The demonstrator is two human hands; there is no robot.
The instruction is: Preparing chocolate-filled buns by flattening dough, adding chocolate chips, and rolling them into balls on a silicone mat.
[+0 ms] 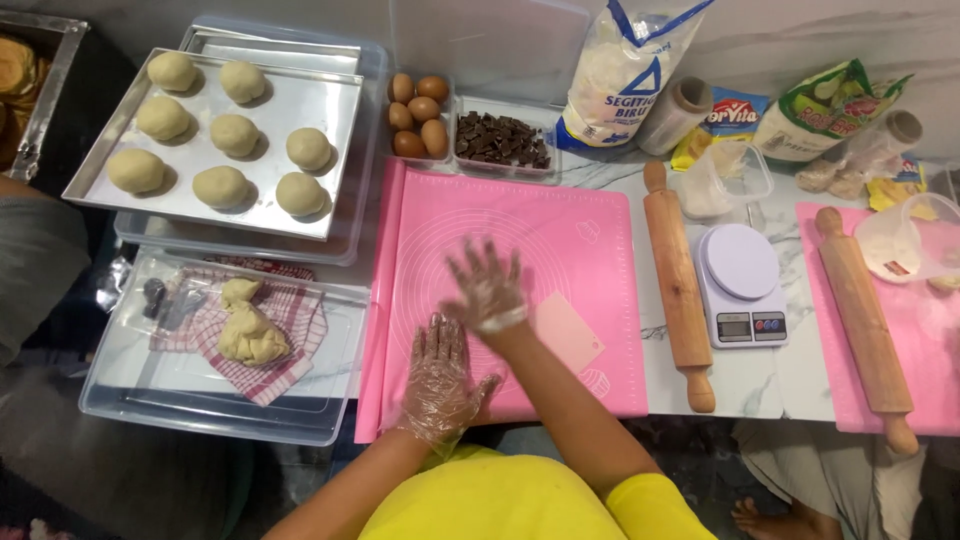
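1. We find both hands in thin clear plastic gloves, over the pink mat [520,240] on the marble counter.
2. The left hand [440,375] lies flat near the mat's front edge, fingers spread wide, holding nothing.
3. The right hand [487,285] is just beyond the left, fingers spread wide and blurred; it holds nothing. We cannot tell whether it touches the mat.
4. A pale pink scraper [568,332] lies on the mat just right of the right wrist.
5. Left of the mat we note a clear tub [130,400] lined with a red checked cloth [290,330]; a lump of dough [248,325] sits on the cloth, well apart from both hands.
6. Behind the tub a metal tray [330,100] bears eight dough balls [235,135], set apart from one another.
7. Beyond the mat stand a container of eggs [418,112] and, beside it, one of chopped chocolate [503,140].
8. Right of the mat lies a rolling pin [678,285], then a white scale [742,285].
9. A second pin [865,325] lies on another pink mat [935,350] at far right.
10. Bags of dry goods, a flour bag [625,70] among them, line the back wall.
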